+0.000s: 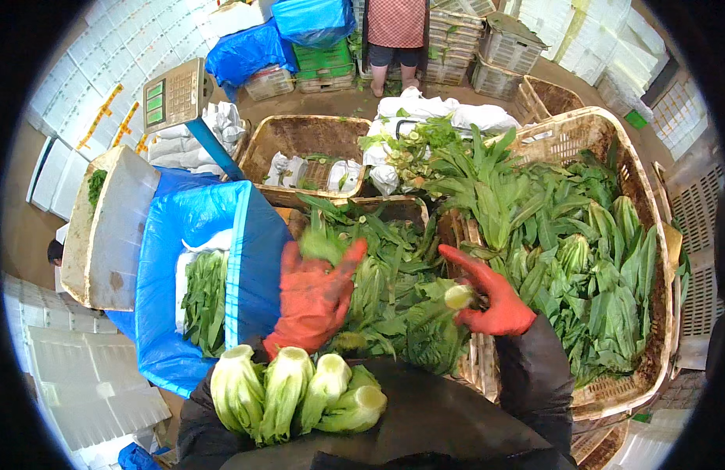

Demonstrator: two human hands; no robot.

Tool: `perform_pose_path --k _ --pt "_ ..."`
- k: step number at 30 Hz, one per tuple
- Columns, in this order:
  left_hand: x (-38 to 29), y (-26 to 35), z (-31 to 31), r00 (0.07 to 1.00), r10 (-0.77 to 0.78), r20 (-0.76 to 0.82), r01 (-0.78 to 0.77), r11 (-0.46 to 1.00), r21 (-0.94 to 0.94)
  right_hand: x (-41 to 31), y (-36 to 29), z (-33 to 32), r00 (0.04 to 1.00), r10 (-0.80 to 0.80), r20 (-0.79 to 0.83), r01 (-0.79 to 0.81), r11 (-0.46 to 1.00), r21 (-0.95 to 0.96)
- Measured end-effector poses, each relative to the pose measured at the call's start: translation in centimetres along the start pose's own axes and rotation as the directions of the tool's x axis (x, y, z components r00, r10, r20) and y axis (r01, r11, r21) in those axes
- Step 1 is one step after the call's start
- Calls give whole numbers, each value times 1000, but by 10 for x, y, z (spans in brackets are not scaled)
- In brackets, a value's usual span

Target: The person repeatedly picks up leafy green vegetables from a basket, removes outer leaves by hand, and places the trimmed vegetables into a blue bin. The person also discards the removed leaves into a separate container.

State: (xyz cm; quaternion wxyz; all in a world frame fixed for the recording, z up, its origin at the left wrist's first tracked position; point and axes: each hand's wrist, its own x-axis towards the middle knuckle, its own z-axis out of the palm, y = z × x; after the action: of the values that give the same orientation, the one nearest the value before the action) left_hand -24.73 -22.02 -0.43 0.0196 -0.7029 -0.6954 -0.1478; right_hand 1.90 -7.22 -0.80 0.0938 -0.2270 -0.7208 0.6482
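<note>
My left hand (312, 299), in a red rubber glove, has its fingers spread over the leafy heap. A blurred pale-green leaf (324, 244) is at its fingertips, apparently loose. My right hand (494, 294), also red-gloved, has its thumb and forefinger wide apart around the cut stem end of a leafy lettuce head (436, 323); whether it grips the stem is unclear. Below my left hand, several trimmed lettuce heads (295, 393) rest across my left forearm and lap, cut ends facing away. Loose green leaves (386, 247) fill the crate between my hands.
A large plastic crate (662, 247) of long-leaf lettuce (597, 282) stands at right. At left, a blue-lined box (262, 264) holds leafy greens (205, 299), beside a scale display (174, 97). A crate (307, 126) with white bundles lies ahead; a person (396, 35) stands beyond.
</note>
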Motion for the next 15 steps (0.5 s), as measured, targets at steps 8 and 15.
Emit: perform_pose_path --k 8,15 --pt "3 -3 3 819 76 569 349 721 -599 10 -16 3 998 -19 55 26 991 -133" --pt "-9 1 6 977 40 207 121 699 -705 26 -29 39 983 -86 165 149 893 -425"
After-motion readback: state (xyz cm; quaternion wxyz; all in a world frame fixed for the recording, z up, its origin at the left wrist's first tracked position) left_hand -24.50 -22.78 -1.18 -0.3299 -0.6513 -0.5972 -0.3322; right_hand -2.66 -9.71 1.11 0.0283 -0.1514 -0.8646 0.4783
